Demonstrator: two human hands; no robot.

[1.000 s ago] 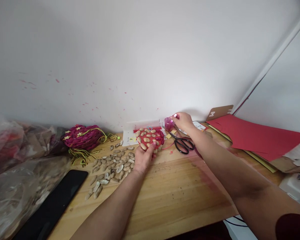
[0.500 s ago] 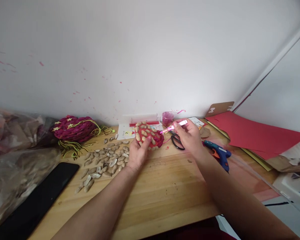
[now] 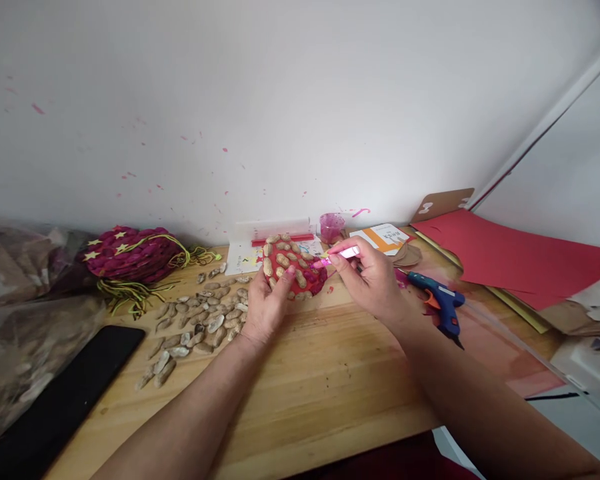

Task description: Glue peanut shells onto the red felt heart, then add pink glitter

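Observation:
My left hand (image 3: 269,300) grips the lower left edge of a red piece (image 3: 286,259) covered with peanut shells, thumb on its face. Its right end is painted dark magenta. In my right hand (image 3: 367,277), a white brush (image 3: 349,253) is pinched, its pink tip touching the shells near the painted end. Just behind stands a clear cup (image 3: 331,227) stained pink. Loose peanut shells (image 3: 200,321) lie spread on the wooden table (image 3: 300,400) left of my left hand.
At the left are plastic bags (image 3: 25,360), a black phone (image 3: 65,400) and a magenta braided bundle (image 3: 130,253) with stars. To the right lie a blue glue gun (image 3: 445,307), a white and orange card (image 3: 380,237) and red paper sheets (image 3: 525,257).
The view has shifted slightly to the right. The brush tip has moved from the painted right end slightly left along the piece. The card behind my right hand shows more.

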